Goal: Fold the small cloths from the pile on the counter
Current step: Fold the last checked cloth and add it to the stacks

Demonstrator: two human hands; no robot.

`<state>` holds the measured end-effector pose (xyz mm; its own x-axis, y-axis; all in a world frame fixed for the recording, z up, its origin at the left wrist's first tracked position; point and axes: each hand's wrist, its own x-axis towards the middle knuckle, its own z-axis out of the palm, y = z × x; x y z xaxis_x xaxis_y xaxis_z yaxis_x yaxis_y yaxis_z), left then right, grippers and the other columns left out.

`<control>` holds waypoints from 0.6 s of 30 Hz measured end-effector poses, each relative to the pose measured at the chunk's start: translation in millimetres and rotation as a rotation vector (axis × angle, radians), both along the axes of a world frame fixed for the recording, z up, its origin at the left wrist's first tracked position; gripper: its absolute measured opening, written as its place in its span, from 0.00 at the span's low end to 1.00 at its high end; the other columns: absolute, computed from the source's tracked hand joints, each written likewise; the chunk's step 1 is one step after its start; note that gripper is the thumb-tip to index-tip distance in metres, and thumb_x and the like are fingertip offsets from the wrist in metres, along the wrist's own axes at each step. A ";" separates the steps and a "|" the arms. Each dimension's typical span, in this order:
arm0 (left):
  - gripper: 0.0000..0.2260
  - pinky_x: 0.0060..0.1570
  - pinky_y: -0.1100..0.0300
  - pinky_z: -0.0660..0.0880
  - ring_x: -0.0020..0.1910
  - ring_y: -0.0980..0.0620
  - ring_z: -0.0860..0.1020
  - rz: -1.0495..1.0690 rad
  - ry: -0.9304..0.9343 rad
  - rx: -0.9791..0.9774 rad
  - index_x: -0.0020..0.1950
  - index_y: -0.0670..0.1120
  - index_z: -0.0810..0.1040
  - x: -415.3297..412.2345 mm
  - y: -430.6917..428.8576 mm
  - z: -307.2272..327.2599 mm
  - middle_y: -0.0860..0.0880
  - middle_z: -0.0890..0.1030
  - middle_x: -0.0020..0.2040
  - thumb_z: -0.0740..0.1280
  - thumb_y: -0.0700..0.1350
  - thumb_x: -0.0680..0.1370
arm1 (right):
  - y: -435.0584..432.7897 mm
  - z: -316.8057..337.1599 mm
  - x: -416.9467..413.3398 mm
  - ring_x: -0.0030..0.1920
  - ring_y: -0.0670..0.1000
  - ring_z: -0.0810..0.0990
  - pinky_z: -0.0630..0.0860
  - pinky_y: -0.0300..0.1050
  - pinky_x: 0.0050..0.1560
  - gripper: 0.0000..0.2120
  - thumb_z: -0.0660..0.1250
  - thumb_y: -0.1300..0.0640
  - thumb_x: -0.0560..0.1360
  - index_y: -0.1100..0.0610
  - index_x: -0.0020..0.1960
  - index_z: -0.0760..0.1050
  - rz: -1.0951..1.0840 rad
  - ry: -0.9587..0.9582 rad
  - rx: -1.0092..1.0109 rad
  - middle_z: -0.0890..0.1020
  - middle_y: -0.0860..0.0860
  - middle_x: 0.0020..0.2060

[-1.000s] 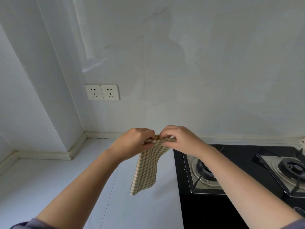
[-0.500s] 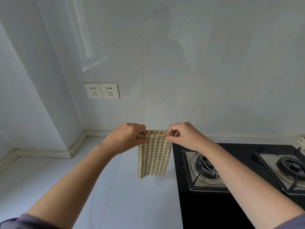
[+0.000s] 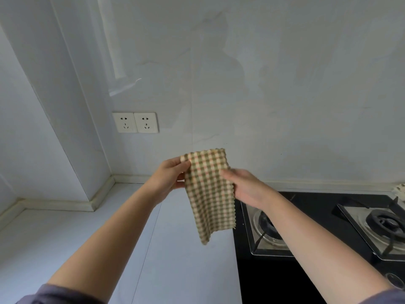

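A small checked cloth (image 3: 209,191), green and cream with thin red lines, hangs in the air above the white counter (image 3: 179,255). My left hand (image 3: 168,174) pinches its upper left edge between thumb and fingers. My right hand (image 3: 245,186) is at the cloth's right edge, thumb lying on the front of the fabric, fingers hidden behind it. The cloth's lower end dangles free in a narrow tail. A scrap of another patterned cloth (image 3: 400,190) peeks in at the far right edge.
A black gas hob (image 3: 306,268) with two burners fills the counter's right side. Two wall sockets (image 3: 135,122) sit on the tiled back wall. A boxed-in column juts out at the left corner.
Both hands pinched the top corners with the cloth hanging flat. Now the right hand has slid lower down the right edge, and the cloth stands taller and hangs longer.
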<state>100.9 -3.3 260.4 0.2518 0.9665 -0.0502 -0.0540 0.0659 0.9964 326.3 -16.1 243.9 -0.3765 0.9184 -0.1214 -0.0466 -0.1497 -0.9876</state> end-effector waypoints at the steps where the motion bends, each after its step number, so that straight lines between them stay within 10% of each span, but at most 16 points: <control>1: 0.09 0.38 0.60 0.79 0.37 0.53 0.80 0.037 -0.023 -0.023 0.52 0.42 0.80 2.5 0.9 2.1 0.46 0.82 0.43 0.60 0.41 0.82 | -1.6 -8.8 -0.6 0.58 0.56 0.81 0.77 0.51 0.61 0.16 0.66 0.54 0.77 0.63 0.60 0.77 0.045 -0.035 -0.053 0.83 0.56 0.56; 7: 0.18 0.45 0.56 0.76 0.40 0.52 0.80 -0.047 -0.112 -0.321 0.50 0.44 0.80 5.8 -3.1 -28.3 0.47 0.82 0.41 0.61 0.58 0.80 | 1.9 -28.8 -10.3 0.50 0.53 0.84 0.80 0.46 0.46 0.10 0.69 0.60 0.76 0.62 0.56 0.79 -0.172 0.125 -0.219 0.84 0.58 0.52; 18: 0.10 0.44 0.56 0.81 0.37 0.52 0.81 0.351 0.063 -0.171 0.44 0.45 0.71 16.1 -14.5 -54.0 0.46 0.82 0.42 0.72 0.45 0.75 | -0.3 -46.1 -9.6 0.45 0.52 0.83 0.80 0.48 0.45 0.13 0.69 0.58 0.77 0.61 0.60 0.74 -0.267 -0.088 -0.159 0.84 0.56 0.48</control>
<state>117.0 -17.9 206.3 -0.1015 0.9697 -0.2224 -0.0419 0.2192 0.9748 316.7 -16.4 197.8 -0.1065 0.9503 -0.2927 -0.0202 -0.2964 -0.9549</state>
